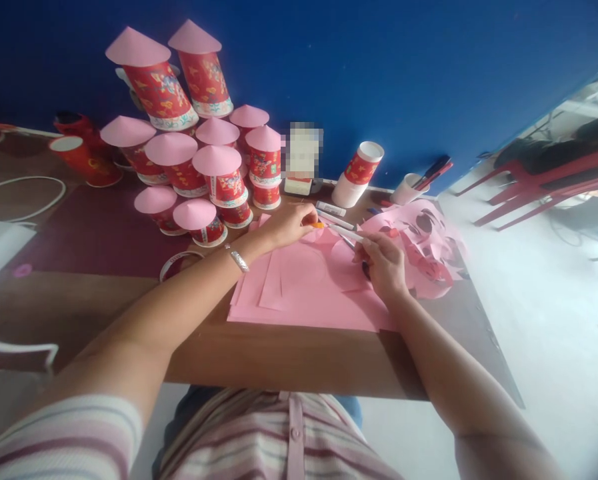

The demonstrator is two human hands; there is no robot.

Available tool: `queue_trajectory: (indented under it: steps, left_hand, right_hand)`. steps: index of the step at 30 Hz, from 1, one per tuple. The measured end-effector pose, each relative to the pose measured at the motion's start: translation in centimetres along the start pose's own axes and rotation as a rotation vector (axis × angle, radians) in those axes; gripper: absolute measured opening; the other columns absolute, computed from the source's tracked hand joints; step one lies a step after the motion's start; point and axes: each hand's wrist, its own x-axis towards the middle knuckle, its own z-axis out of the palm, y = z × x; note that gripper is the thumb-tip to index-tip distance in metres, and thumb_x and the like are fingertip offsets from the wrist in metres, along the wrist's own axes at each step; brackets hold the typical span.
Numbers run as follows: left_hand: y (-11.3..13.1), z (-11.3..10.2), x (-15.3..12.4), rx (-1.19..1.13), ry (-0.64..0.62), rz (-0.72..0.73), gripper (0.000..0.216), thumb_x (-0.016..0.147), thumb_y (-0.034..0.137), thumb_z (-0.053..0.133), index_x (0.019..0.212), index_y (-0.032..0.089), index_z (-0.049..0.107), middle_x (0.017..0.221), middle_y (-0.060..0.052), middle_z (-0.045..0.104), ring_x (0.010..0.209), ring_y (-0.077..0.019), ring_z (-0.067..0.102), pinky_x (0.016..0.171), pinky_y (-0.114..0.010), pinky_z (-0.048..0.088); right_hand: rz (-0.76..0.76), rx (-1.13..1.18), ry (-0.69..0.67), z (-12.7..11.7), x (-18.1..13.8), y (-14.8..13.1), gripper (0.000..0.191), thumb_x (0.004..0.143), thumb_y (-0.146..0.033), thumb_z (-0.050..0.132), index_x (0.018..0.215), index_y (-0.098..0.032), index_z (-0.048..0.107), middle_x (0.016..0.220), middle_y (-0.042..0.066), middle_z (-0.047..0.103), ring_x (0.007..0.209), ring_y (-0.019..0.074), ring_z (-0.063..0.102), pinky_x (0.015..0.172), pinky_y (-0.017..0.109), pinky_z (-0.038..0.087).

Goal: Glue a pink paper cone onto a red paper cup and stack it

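Note:
Pink paper sheets (303,297) lie stacked on the brown table (103,300) in front of me. My left hand (286,225) reaches to their far edge, fingers pinched on an orange-tipped pen or tool (336,229) that lies across the paper. My right hand (385,263) rests closed on the sheets' right side, gripping a dark-handled tool I cannot make out; a small pink paper circle (341,253) lies beside it. A silver bracelet (237,259) circles my left wrist.
Red paper cups with pink cone lids (213,167) are piled at the back left. A stack of plain cups (356,175), a cup of pens (409,189) and a heap of pink cut-out scraps (429,250) sit at the back right. A tape roll (179,263) lies near my forearm.

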Motion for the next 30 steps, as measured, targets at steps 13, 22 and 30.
queue_trajectory:
  steps: [13, 22, 30]
  left_hand:
    - [0.6, -0.4, -1.1, -0.159, 0.017, 0.010, 0.017, 0.092, 0.032, 0.078, 0.089, 0.017, 0.069, 0.086, -0.002, 0.076, 0.077, -0.0140, 0.067, 0.073, -0.028, 0.051]
    - [0.8, -0.8, -1.4, -0.088, 0.018, 0.036, 0.019, 0.093, 0.032, 0.077, 0.087, 0.018, 0.067, 0.087, -0.002, 0.075, 0.076, -0.0142, 0.066, 0.072, -0.028, 0.050]
    - [1.1, -0.5, -2.1, 0.165, -0.045, 0.278, 0.013, 0.104, 0.018, 0.059, 0.095, 0.017, 0.069, 0.097, -0.007, 0.073, 0.089, -0.0182, 0.069, 0.077, -0.030, 0.049]
  right_hand:
    - [-0.013, -0.096, -0.020, 0.1, -0.4, -0.2, 0.025, 0.090, -0.044, 0.073, 0.102, -0.023, 0.079, 0.074, -0.003, 0.068, 0.057, 0.0110, 0.061, 0.058, 0.026, 0.054]
    - [-0.014, -0.097, -0.025, 0.2, -0.5, -0.6, 0.025, 0.089, -0.045, 0.074, 0.101, -0.023, 0.079, 0.071, -0.003, 0.067, 0.057, 0.0111, 0.060, 0.054, 0.025, 0.051]
    - [-0.009, -0.199, -0.101, 0.6, -0.8, -1.5, 0.034, 0.091, -0.054, 0.072, 0.100, -0.022, 0.076, 0.056, -0.007, 0.059, 0.043, 0.0097, 0.052, 0.043, 0.024, 0.041]
